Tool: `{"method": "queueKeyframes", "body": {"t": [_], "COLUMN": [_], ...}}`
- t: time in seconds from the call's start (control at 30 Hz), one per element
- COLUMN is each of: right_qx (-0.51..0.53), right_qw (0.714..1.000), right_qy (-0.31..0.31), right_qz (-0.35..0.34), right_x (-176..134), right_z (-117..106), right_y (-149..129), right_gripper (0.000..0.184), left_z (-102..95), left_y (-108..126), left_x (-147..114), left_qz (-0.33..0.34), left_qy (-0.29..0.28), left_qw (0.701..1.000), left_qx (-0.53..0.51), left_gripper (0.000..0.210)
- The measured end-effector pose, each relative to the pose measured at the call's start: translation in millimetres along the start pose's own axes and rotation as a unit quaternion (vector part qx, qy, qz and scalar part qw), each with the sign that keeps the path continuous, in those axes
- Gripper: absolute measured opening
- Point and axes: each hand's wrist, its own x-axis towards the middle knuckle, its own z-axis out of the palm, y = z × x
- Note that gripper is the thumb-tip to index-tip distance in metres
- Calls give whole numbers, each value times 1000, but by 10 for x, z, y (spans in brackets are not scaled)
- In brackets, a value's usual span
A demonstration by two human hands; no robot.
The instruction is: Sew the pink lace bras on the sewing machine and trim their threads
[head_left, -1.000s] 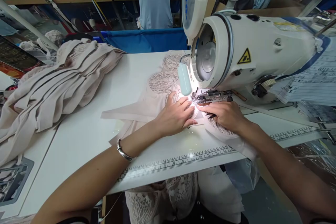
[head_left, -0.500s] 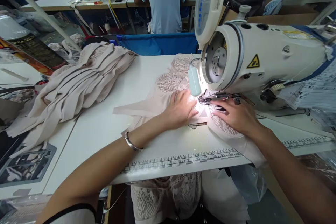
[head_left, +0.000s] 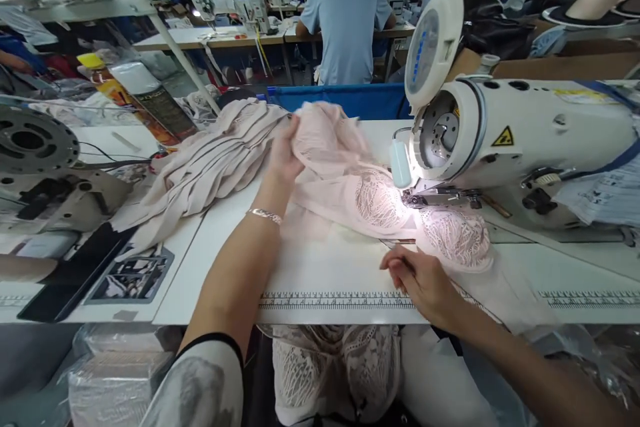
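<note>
My left hand [head_left: 285,155] is closed on a blurred, bunched part of pale pink lace bras [head_left: 383,200], raised over the table left of the sewing machine [head_left: 525,127]. One lace cup lies left of the lit presser foot [head_left: 413,199], another to its right, and the fabric between them passes by the foot. Apart from the cloth, my right hand [head_left: 423,280] hovers in front of the machine near the table's front edge. Its fingers are curled together; whatever may be inside them is hidden.
Layered beige fabric strips [head_left: 225,160] are heaped at the left, beside a spray can [head_left: 155,97]. A printed ruler [head_left: 340,300] runs along the front edge. More lace bras [head_left: 335,367] rest on my lap. Beyond a blue cloth bin [head_left: 340,100] sits a person [head_left: 345,20].
My left hand has moved from the presser foot to the upper left, lifting fabric. My right hand has left the cup and come down toward the front edge. The view has tilted up.
</note>
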Motion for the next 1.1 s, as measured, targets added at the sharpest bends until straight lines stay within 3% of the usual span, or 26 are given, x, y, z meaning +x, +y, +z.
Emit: {"method": "queueKeyframes", "body": {"t": [0.07, 0.17, 0.3, 0.4, 0.73, 0.9, 0.97, 1.03, 1.1], "right_qx": [175, 428, 630, 669, 657, 623, 592, 457, 306], "right_qw": [980, 885, 753, 723, 732, 763, 791, 879, 946], "right_qy": [-42, -94, -19, 39, 120, 98, 45, -17, 15], "right_qz": [82, 160, 190, 169, 133, 137, 147, 140, 103], "right_x": [226, 678, 1228, 1471, 1717, 1417, 1165, 885, 658], "right_z": [146, 273, 376, 444, 415, 450, 401, 266, 65], "right_y": [-56, -163, -314, -373, -396, -371, -370, -366, -318], "right_gripper": [47, 54, 40, 38, 45, 42, 40, 40, 47], "left_z": [-90, -163, -161, -166, -195, -59, -25, -13, -2], "left_y": [196, 398, 467, 451, 449, 854, 1099, 1255, 1217], "left_x": [-113, -257, -334, -312, -307, -520, -755, -1113, -1556], "left_qz": [56, 111, 121, 127, 118, 159, 197, 224, 212], "left_qy": [-20, -7, 25, 14, 3, -13, -2, 10, -14], "left_qw": [998, 994, 992, 991, 993, 987, 979, 966, 942], "left_qx": [5, 8, 24, 46, 30, 25, 55, 128, 259], "left_gripper": [52, 53, 52, 56, 57, 51, 54, 64, 73]}}
